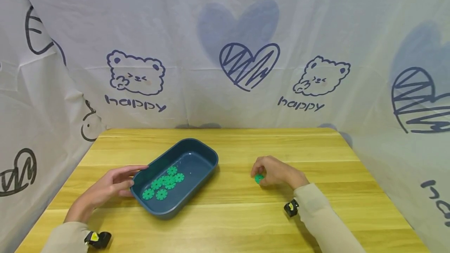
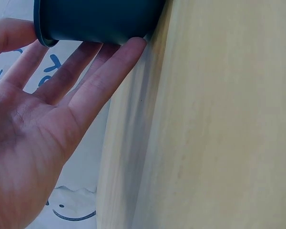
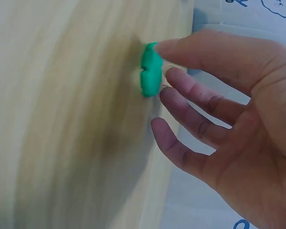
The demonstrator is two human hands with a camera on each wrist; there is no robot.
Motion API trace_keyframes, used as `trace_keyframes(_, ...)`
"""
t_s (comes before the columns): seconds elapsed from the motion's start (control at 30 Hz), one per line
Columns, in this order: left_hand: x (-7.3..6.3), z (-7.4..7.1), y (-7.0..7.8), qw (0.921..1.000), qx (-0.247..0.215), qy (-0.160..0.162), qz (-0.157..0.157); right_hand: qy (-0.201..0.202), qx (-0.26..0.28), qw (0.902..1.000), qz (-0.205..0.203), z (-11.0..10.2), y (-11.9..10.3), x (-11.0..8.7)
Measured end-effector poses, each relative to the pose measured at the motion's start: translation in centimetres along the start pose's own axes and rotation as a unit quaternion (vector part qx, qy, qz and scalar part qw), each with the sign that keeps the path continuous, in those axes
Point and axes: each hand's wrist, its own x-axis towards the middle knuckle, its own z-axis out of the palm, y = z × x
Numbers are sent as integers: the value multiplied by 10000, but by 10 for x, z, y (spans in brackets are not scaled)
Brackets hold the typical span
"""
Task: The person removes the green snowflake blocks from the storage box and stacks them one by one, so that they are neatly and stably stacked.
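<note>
A dark blue rectangular bin [image 1: 197,190] sits at an angle on the wooden table, with several green notched interlocking discs [image 1: 161,194] in its near left part. My left hand [image 1: 112,184] is at its left end. In the left wrist view, the fingers [image 2: 109,81] reach out fairly straight against the outer wall, with another digit at the rim. Right of the bin, close over the table, my right hand [image 1: 275,171] pinches a single green interlocking disc [image 3: 151,71]. The thumb overlaps its edge in the right wrist view, and the other fingers curl beside it.
The wooden table [image 1: 239,218] spreads around the bin and both hands. White cloth [image 1: 193,89] printed with hearts and bears hangs behind the table and at both sides. A small black device [image 1: 291,208] is strapped at each wrist.
</note>
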Motion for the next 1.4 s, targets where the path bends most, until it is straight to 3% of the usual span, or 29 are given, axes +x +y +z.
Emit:
trace_keyframes(0.3,-2,-2,-2,9992,-251,-197,238,359,207,9967,-701,-12,-38,19)
trace_keyframes(0.7,-1,1,1,9996,217,31,163,690,216,9845,-1599,-1,-98,68)
trace_keyframes(0.8,-1,1,0,9997,201,107,19,666,243,9815,-1778,5,-108,79)
trace_keyframes(0.93,-1,2,0,9993,251,209,-194,537,148,9812,-1848,14,-120,90)
trace_keyframes(1.1,-1,2,0,9992,278,192,-199,253,98,9845,-1733,27,-134,103)
trace_keyframes(1.4,0,1,-1,9999,135,31,84,-73,-270,9865,-1612,53,-152,129)
